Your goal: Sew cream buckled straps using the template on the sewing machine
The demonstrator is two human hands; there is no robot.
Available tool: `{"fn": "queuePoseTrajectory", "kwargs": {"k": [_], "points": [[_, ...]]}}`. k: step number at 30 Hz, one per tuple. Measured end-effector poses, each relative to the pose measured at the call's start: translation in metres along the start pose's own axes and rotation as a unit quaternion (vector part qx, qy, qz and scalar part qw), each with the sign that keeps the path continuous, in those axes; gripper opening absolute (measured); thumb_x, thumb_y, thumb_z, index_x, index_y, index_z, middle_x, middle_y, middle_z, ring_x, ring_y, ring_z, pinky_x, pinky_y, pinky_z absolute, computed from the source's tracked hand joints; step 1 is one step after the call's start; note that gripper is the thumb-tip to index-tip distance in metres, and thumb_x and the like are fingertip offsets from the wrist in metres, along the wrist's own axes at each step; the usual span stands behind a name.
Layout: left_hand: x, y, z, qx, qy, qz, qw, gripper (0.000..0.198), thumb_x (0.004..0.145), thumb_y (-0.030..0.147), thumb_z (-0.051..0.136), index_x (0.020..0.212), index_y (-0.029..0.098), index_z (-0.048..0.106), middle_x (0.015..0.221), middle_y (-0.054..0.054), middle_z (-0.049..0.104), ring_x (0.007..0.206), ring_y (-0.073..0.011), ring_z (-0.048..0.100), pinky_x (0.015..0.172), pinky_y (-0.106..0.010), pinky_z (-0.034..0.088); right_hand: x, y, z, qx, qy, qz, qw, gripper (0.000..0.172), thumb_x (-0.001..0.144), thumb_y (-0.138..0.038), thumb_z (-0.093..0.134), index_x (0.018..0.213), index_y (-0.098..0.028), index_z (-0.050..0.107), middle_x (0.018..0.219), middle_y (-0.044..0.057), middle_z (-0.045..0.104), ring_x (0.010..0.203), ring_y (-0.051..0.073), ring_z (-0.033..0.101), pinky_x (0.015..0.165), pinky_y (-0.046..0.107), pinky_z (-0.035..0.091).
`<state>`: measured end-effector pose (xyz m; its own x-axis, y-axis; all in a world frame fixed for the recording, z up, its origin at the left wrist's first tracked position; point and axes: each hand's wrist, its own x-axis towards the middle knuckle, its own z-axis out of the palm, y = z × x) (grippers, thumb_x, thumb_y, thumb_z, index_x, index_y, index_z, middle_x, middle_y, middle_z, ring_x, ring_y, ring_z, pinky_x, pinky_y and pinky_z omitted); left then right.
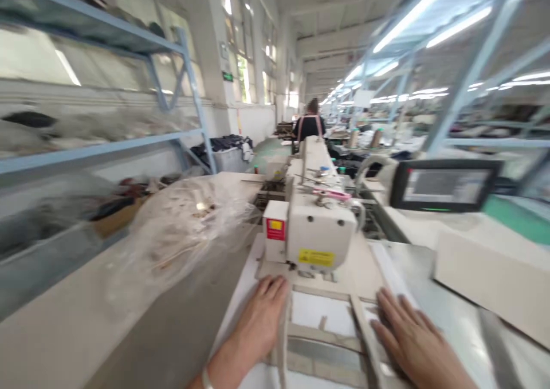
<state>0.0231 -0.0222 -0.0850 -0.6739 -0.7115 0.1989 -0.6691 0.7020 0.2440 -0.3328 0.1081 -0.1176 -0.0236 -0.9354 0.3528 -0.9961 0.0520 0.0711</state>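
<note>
My left hand lies flat, fingers stretched, on the left bar of a grey clamp frame in front of a white sewing machine. Resting flat on the frame's right bar is my right hand, its fingers spread. Inside the frame lies white material. The machine head carries a yellow label and a red-and-yellow sticker. Neither hand grips anything.
A clear plastic bag of pale pieces sits on the table to the left. A dark control screen stands at the right. Blue metal shelving lines the left wall. A person works far down the row of machines.
</note>
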Motion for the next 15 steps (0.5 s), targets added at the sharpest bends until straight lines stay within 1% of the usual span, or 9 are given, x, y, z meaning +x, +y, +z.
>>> {"fn": "queuePoseTrajectory", "kwargs": {"k": [1,3,4,6,8,10,13,15], "points": [[0.001,-0.007,0.007,0.005,0.006,0.014,1.0,0.068,0.078,0.003,0.04,0.146,0.011,0.046,0.148,-0.012,0.053,0.136,-0.0299,0.045,0.116,-0.044,0.037,0.007,-0.01,-0.015,-0.005,-0.053,0.027,0.998,0.055,0.096,-0.054,0.04,0.143,-0.029,0.053,0.147,0.006,0.052,0.137,0.037,0.045,0.104,0.06,0.049],[0.004,-0.021,0.023,0.011,0.033,0.033,0.999,0.072,0.077,0.0,0.038,0.147,0.017,0.046,0.149,-0.008,0.053,0.136,-0.0299,0.046,0.114,-0.047,0.04,0.021,-0.021,-0.039,0.004,-0.141,0.06,0.988,0.058,0.099,-0.052,0.037,0.149,-0.025,0.045,0.154,0.004,0.043,0.144,0.035,0.034,0.112,0.058,0.042],[0.005,-0.027,0.03,0.01,0.043,0.042,0.998,0.071,0.078,0.001,0.037,0.147,0.018,0.047,0.148,-0.008,0.053,0.136,-0.0299,0.047,0.114,-0.048,0.041,0.026,-0.024,-0.049,0.015,-0.172,0.074,0.982,0.06,0.099,-0.053,0.036,0.151,-0.024,0.041,0.156,0.004,0.039,0.146,0.035,0.03,0.114,0.057,0.039],[0.005,-0.035,0.04,0.008,0.06,0.047,0.997,0.069,0.082,0.003,0.037,0.148,0.022,0.047,0.148,-0.007,0.054,0.135,-0.0306,0.048,0.112,-0.048,0.043,0.031,-0.025,-0.063,0.037,-0.209,0.09,0.973,0.061,0.1,-0.053,0.036,0.153,-0.023,0.038,0.158,0.004,0.034,0.147,0.035,0.025,0.117,0.057,0.034],[0.002,-0.039,0.045,0.009,0.072,0.041,0.996,0.068,0.084,0.006,0.04,0.149,0.025,0.046,0.148,-0.006,0.054,0.136,-0.0334,0.047,0.111,-0.051,0.044,0.031,-0.026,-0.072,0.047,-0.218,0.099,0.97,0.06,0.1,-0.052,0.037,0.152,-0.023,0.04,0.158,0.004,0.033,0.147,0.035,0.026,0.117,0.058,0.032],[0.0,-0.041,0.047,0.009,0.075,0.036,0.996,0.067,0.084,0.009,0.043,0.149,0.027,0.045,0.15,-0.005,0.052,0.138,-0.0369,0.043,0.11,-0.054,0.045,0.032,-0.027,-0.074,0.038,-0.208,0.103,0.972,0.057,0.1,-0.049,0.038,0.151,-0.023,0.042,0.157,0.004,0.037,0.146,0.035,0.029,0.117,0.06,0.03],[0.002,-0.041,0.046,-0.003,0.067,0.032,0.997,0.065,0.085,0.009,0.044,0.148,0.027,0.047,0.151,-0.005,0.051,0.141,-0.0377,0.04,0.11,-0.056,0.044,0.037,-0.03,-0.067,0.004,-0.176,0.093,0.98,0.052,0.1,-0.042,0.039,0.148,-0.023,0.047,0.151,0.006,0.046,0.141,0.035,0.039,0.115,0.064,0.031],[0.004,-0.037,0.037,-0.009,0.059,0.015,0.998,0.065,0.084,0.006,0.044,0.146,0.026,0.05,0.149,-0.006,0.053,0.14,-0.0357,0.042,0.112,-0.056,0.043,0.037,-0.029,-0.057,-0.017,-0.148,0.075,0.986,0.05,0.098,-0.04,0.042,0.144,-0.022,0.051,0.148,0.007,0.051,0.138,0.035,0.044,0.113,0.064,0.034]]}}
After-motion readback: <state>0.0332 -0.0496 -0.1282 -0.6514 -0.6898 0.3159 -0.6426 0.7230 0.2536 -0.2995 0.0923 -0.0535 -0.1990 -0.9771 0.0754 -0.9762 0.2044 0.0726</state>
